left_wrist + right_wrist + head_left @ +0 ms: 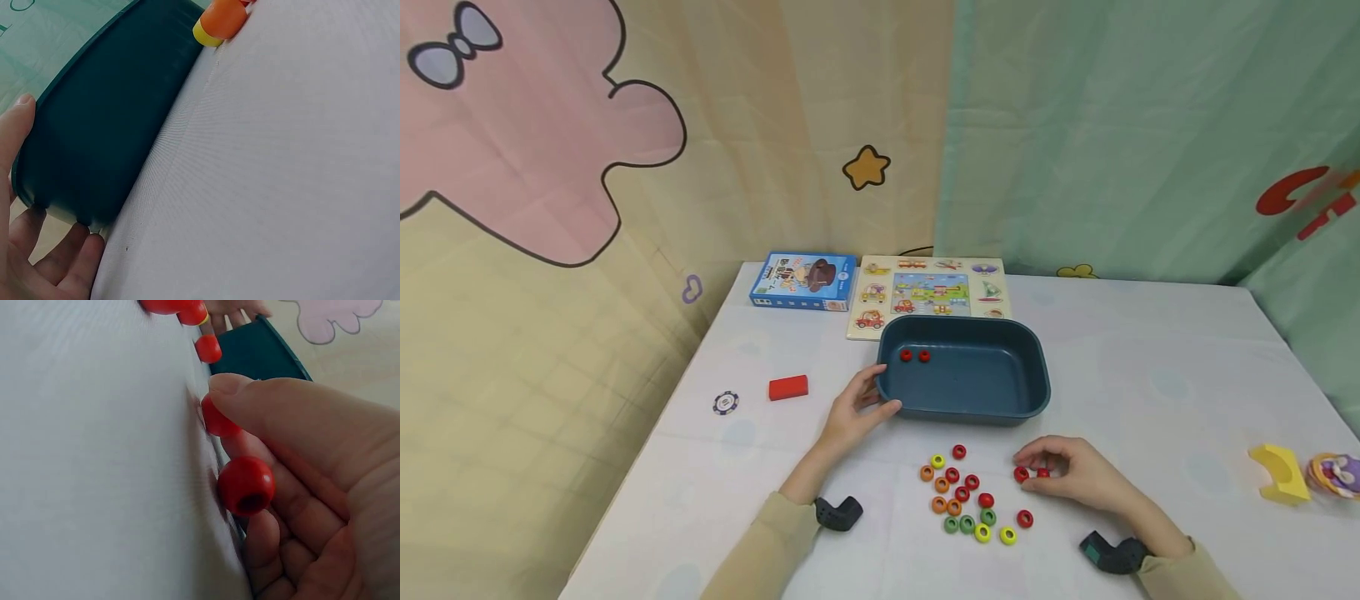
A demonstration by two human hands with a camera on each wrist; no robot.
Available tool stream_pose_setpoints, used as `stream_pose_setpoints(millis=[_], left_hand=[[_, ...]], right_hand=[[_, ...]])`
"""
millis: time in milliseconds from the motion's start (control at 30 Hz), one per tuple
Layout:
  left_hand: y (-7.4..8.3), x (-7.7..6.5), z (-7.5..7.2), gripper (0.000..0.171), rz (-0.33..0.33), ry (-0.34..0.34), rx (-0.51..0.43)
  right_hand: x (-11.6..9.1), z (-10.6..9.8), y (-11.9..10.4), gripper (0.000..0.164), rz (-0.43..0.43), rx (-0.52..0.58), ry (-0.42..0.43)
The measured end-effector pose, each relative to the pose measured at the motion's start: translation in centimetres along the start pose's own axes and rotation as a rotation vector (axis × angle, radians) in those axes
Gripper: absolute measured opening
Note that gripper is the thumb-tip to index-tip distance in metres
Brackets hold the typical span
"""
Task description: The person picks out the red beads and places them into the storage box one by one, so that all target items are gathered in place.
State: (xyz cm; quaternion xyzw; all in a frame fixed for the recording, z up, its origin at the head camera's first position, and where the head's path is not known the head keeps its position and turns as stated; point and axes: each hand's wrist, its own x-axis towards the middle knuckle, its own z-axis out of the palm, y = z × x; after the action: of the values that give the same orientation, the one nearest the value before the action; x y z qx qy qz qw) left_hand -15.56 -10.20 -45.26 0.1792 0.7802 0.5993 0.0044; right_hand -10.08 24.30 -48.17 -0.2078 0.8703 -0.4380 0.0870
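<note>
A dark teal plastic bin (pixel 973 383) stands mid-table with two red beads (pixel 924 357) inside at its left. My left hand (pixel 853 408) holds the bin's near left corner, thumb (pixel 24 109) on the long side and fingers (pixel 65 253) at the short end. To the right of the loose beads, my right hand (pixel 1082 475) pinches a red bead (pixel 219 417) between thumb and fingertips, low over the tabletop. A second red bead (pixel 246 485) lies against its curled fingers. Red, orange, green and yellow beads (pixel 962 493) are scattered before the bin.
Behind the bin lie a picture puzzle board (pixel 872 275) and a blue box (pixel 805 282). A red block (pixel 787 387) and a poker chip (pixel 726 403) are at left. At far right sit a yellow arch block (pixel 1281 475) and a round purple-and-orange toy (pixel 1335 475).
</note>
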Motion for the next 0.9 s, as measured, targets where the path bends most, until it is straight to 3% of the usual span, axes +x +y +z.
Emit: stream_pose_setpoints(millis=[300, 500, 700, 900], left_hand=[[0.0, -0.1, -0.1, 0.059, -0.003, 0.0, -0.006], [0.1, -0.2, -0.2, 0.06, -0.002, 0.003, -0.015], [0.2, -0.1, -0.2, 0.059, -0.004, 0.005, -0.017], [0.0, 0.0, -0.1, 0.06, -0.01, -0.002, -0.01]], right_hand=[[0.1, 0.0, -0.4, 0.028, -0.096, -0.032, 0.07], [1.2, -2.7, -3.9, 0.031, -0.22, 0.018, 0.113], [5.6, -5.9, -8.3, 0.035, -0.275, 0.03, 0.101], [12.7, -6.7, -8.3, 0.035, -0.143, 0.096, -0.05]])
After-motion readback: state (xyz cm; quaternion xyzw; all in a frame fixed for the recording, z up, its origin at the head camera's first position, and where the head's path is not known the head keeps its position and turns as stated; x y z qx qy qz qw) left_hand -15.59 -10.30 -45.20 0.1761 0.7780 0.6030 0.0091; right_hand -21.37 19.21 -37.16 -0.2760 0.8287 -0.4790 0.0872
